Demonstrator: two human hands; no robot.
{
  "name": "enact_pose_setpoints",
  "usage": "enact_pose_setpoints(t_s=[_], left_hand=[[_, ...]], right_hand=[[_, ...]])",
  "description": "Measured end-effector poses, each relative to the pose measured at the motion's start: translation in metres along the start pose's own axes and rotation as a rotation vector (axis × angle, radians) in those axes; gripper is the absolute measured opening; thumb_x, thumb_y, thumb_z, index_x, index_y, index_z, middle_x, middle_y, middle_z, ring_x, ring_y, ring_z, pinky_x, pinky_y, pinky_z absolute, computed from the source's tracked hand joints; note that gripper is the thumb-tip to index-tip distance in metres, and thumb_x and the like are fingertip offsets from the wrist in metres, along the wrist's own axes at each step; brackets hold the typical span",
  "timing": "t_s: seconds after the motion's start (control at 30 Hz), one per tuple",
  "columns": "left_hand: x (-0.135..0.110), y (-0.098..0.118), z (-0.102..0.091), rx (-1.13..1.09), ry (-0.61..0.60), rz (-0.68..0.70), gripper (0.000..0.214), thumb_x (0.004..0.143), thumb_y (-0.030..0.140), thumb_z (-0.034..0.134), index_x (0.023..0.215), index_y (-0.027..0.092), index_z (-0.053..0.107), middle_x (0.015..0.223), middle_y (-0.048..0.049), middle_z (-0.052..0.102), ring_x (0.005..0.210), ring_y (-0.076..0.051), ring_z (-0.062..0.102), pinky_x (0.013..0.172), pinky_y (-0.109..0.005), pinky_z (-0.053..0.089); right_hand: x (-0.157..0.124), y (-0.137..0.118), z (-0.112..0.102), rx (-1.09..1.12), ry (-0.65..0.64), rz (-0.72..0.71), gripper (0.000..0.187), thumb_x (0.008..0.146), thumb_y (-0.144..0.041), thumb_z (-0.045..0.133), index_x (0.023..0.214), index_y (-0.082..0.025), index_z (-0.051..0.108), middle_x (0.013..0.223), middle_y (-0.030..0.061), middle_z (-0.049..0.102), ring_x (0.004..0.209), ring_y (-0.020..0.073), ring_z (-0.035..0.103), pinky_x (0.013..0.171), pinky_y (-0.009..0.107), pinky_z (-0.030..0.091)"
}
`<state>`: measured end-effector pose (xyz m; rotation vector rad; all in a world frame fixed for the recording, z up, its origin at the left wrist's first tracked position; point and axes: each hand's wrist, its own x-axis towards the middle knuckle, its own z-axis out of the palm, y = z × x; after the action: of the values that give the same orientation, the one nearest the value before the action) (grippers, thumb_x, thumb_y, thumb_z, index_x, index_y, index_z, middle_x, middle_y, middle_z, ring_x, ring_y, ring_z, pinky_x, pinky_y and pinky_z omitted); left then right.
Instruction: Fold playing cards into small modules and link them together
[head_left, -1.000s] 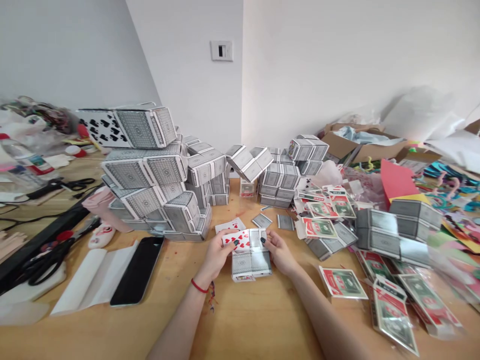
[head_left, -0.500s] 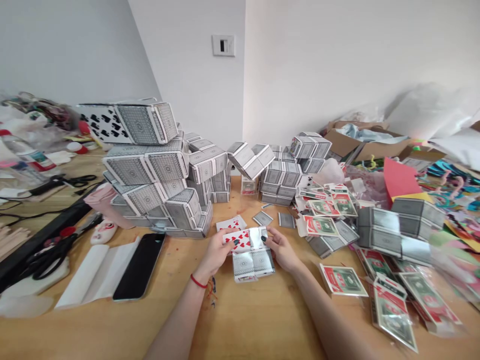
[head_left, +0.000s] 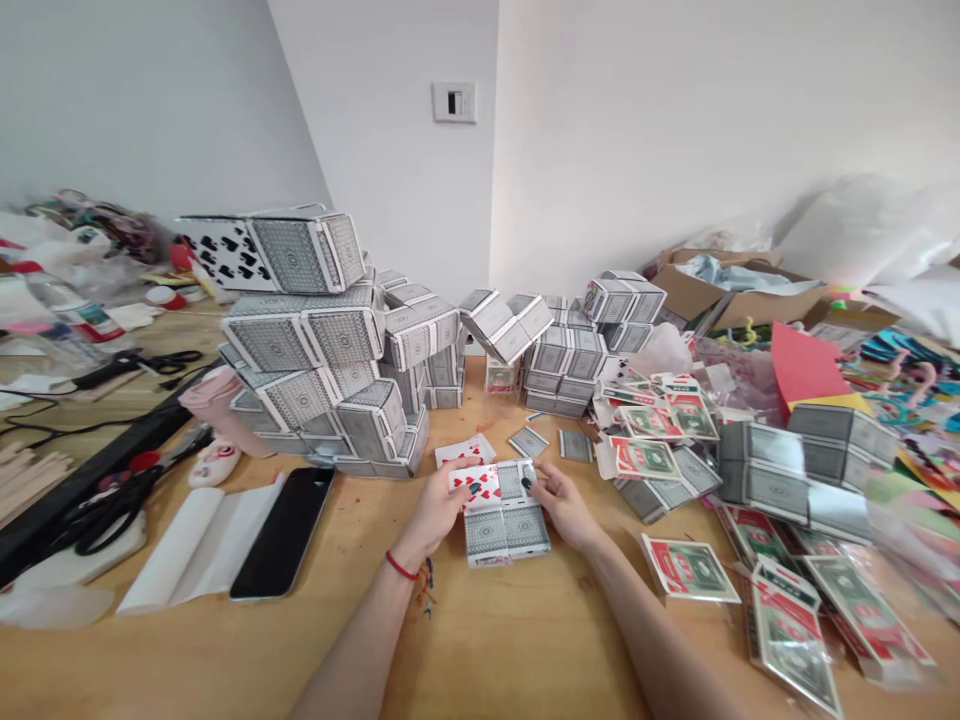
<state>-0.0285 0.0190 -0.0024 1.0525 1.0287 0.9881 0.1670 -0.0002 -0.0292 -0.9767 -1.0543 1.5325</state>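
Both hands meet over a small box made of playing cards [head_left: 504, 525] on the wooden table [head_left: 487, 640]. My left hand [head_left: 437, 508] pinches a red hearts card [head_left: 476, 482] lying on the box's top, thumb on the card face. My right hand [head_left: 561, 502] grips the box's upper right edge with thumb and fingers. The box's near side shows grey patterned card backs. One loose red card [head_left: 463, 450] and a few grey-backed cards [head_left: 528, 441] lie just beyond the hands.
A tall pile of card boxes [head_left: 315, 345] rises at left, smaller stacks [head_left: 566, 355] at the back. Red-and-green card packets [head_left: 690, 568] litter the right. A black phone [head_left: 283, 532], white paper [head_left: 187, 545] and scissors [head_left: 112, 505] lie at left.
The hands and the card box have barely moved; the head camera shifted slightly, so the scene sits a little further right in the picture.
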Motion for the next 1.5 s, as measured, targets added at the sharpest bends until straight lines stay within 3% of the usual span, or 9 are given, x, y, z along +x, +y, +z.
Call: enact_pose_setpoints(t_s=[0.53,1.07,1.5], left_hand=[[0.002,-0.007,0.002,-0.045,-0.036,-0.031,0.043,0.060,0.007,0.054,0.103,0.010,0.055,0.082,-0.0061,0.065,0.064,-0.013,0.058,0.056,-0.022,0.043],[0.003,-0.009,0.005,-0.081,0.007,-0.051,0.039,0.061,0.006,0.056,0.099,0.012,0.057,0.087,-0.0065,0.066,0.072,-0.015,0.060,0.064,-0.026,0.046],[0.005,-0.016,0.005,-0.160,-0.036,-0.070,0.041,0.059,0.012,0.062,0.100,0.011,0.058,0.091,-0.0085,0.066,0.080,-0.020,0.061,0.072,-0.031,0.046]], right_hand=[[-0.004,-0.001,0.001,0.041,-0.011,0.004,0.044,0.068,-0.037,0.062,0.107,-0.019,0.051,0.064,-0.0009,0.062,0.057,0.0133,0.053,0.058,0.026,0.040],[-0.003,0.000,0.003,0.009,-0.017,0.025,0.049,0.068,-0.041,0.061,0.110,-0.019,0.049,0.066,-0.0007,0.062,0.058,0.0136,0.054,0.055,0.024,0.040],[-0.002,0.004,0.003,-0.015,0.001,0.014,0.049,0.068,-0.041,0.062,0.110,-0.019,0.050,0.069,-0.0002,0.063,0.060,0.0147,0.056,0.058,0.025,0.041]])
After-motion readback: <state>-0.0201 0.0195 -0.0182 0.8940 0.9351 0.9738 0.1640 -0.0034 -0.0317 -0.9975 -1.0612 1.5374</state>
